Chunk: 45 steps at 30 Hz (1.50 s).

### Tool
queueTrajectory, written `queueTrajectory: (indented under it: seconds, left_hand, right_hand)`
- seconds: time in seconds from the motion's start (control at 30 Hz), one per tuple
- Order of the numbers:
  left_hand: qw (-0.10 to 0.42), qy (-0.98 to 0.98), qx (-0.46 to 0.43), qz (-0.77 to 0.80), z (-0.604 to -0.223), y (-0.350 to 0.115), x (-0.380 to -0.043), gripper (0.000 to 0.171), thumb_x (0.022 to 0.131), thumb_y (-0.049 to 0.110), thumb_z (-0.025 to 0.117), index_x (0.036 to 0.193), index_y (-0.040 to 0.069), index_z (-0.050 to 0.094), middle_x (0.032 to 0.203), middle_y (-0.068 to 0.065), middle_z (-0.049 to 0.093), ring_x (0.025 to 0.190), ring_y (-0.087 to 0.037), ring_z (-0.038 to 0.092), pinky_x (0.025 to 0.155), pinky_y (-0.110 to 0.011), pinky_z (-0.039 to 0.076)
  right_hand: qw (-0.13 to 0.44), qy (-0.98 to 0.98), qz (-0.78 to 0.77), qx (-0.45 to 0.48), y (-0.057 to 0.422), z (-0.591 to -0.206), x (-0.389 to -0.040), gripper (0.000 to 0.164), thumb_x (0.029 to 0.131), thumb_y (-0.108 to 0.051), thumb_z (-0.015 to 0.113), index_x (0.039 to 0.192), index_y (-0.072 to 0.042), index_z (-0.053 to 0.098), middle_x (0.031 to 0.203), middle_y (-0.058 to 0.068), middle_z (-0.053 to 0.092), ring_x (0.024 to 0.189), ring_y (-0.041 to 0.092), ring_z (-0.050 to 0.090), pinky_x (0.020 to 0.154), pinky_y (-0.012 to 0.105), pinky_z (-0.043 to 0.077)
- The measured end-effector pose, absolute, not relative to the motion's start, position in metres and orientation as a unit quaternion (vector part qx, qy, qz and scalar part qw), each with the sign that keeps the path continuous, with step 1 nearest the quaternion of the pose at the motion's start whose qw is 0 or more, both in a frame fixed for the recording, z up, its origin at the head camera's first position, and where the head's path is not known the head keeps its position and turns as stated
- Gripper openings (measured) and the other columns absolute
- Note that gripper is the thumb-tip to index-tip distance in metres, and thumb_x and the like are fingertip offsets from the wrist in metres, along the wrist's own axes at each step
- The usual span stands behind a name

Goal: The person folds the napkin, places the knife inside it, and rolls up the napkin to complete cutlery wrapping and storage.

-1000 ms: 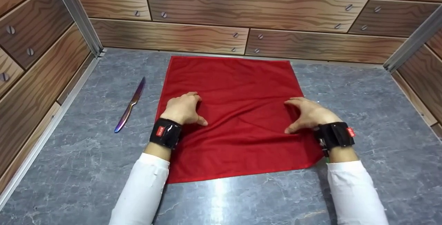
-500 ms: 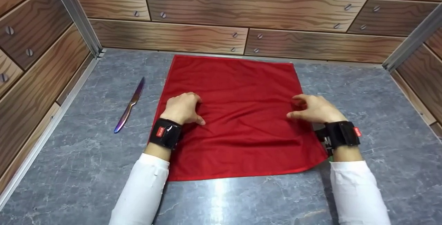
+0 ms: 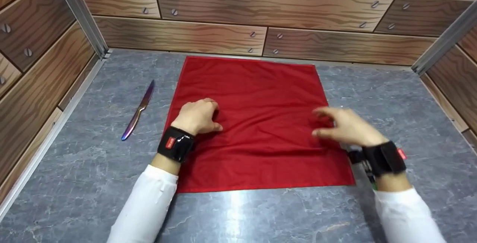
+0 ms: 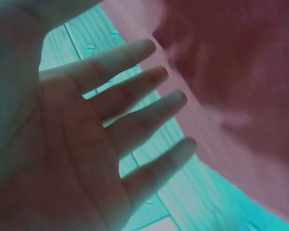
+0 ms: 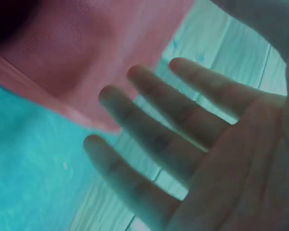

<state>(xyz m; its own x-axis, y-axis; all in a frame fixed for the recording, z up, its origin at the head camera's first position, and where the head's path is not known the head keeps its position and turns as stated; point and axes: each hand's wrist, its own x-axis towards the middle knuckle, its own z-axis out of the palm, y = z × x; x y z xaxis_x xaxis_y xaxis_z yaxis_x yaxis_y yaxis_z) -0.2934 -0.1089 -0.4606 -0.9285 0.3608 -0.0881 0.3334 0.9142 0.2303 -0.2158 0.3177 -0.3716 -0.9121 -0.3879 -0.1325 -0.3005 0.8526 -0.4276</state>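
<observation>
A red cloth [image 3: 253, 86] lies spread on the grey marbled tabletop, with creases across its middle. My left hand [image 3: 197, 116] is over the cloth's left side, its thumb pointing inward. In the left wrist view the fingers of that hand [image 4: 86, 120] are spread and fairly straight, holding nothing. Over the cloth's right edge is my right hand [image 3: 348, 125], slightly blurred. The right wrist view shows the right hand's fingers [image 5: 159, 132] spread apart, also with nothing held. Whether either hand touches the cloth is hard to tell.
A knife [image 3: 138, 110] with an iridescent purple sheen lies left of the cloth, its tip pointing away. Wood-patterned panels [image 3: 208, 34] wall in the back and both sides. Black straps [image 3: 384, 159] are worn on both wrists.
My right hand has shifted right, its wrist moving outward. The cloth's near right corner, earlier bunched by the right wrist, now lies flatter. My left hand has hardly moved.
</observation>
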Motion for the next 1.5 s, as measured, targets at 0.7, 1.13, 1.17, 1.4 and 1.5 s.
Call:
queueTrajectory:
  seconds: [0.7, 1.13, 1.17, 1.4, 1.5]
  left_hand:
    - [0.110, 0.951, 0.269, 0.105, -0.450, -0.115, -0.232, 0.092, 0.097, 0.058, 0.092, 0.170, 0.012, 0.062, 0.186, -0.014, 0.049, 0.172, -0.039, 0.051, 0.133, -0.069, 0.050]
    - [0.138, 0.948, 0.263, 0.112, -0.440, -0.116, -0.221, 0.088, 0.107, 0.052, 0.081, 0.178, 0.011, 0.050, 0.193, -0.012, 0.038, 0.180, -0.041, 0.037, 0.137, -0.074, 0.043]
    - [0.137, 0.948, 0.264, 0.110, -0.432, -0.116, -0.217, 0.086, 0.107, 0.050, 0.081, 0.177, 0.009, 0.051, 0.192, -0.013, 0.039, 0.179, -0.042, 0.038, 0.137, -0.076, 0.041]
    - [0.039, 0.943, 0.314, 0.107, -0.397, -0.134, -0.183, 0.057, 0.105, 0.030, 0.088, 0.153, 0.002, 0.074, 0.164, -0.019, 0.070, 0.151, -0.040, 0.070, 0.128, -0.063, 0.056]
    - [-0.017, 0.935, 0.341, 0.100, -0.391, -0.148, -0.171, 0.032, 0.101, 0.021, 0.092, 0.126, 0.004, 0.082, 0.125, -0.013, 0.080, 0.109, -0.036, 0.082, 0.101, -0.056, 0.069]
  right_hand:
    - [0.092, 0.957, -0.141, -0.238, 0.323, -0.406, -0.178, 0.073, 0.108, -0.035, 0.085, 0.168, -0.002, 0.061, 0.182, 0.028, 0.050, 0.166, 0.057, 0.051, 0.129, 0.076, 0.048]
    - [0.100, 0.956, -0.140, -0.236, 0.325, -0.409, -0.183, 0.073, 0.109, -0.035, 0.084, 0.169, -0.001, 0.059, 0.183, 0.029, 0.047, 0.167, 0.058, 0.048, 0.131, 0.077, 0.046]
    - [0.098, 0.956, -0.139, -0.237, 0.325, -0.408, -0.184, 0.073, 0.109, -0.034, 0.084, 0.169, -0.001, 0.060, 0.183, 0.029, 0.048, 0.167, 0.058, 0.049, 0.130, 0.077, 0.047]
    - [0.070, 0.952, -0.154, -0.255, 0.324, -0.406, -0.176, 0.066, 0.108, -0.030, 0.085, 0.166, -0.004, 0.065, 0.181, 0.025, 0.053, 0.163, 0.054, 0.055, 0.128, 0.075, 0.051]
    - [0.055, 0.950, -0.155, -0.265, 0.325, -0.405, -0.171, 0.063, 0.108, -0.027, 0.087, 0.163, -0.004, 0.068, 0.178, 0.025, 0.056, 0.161, 0.054, 0.059, 0.126, 0.075, 0.052]
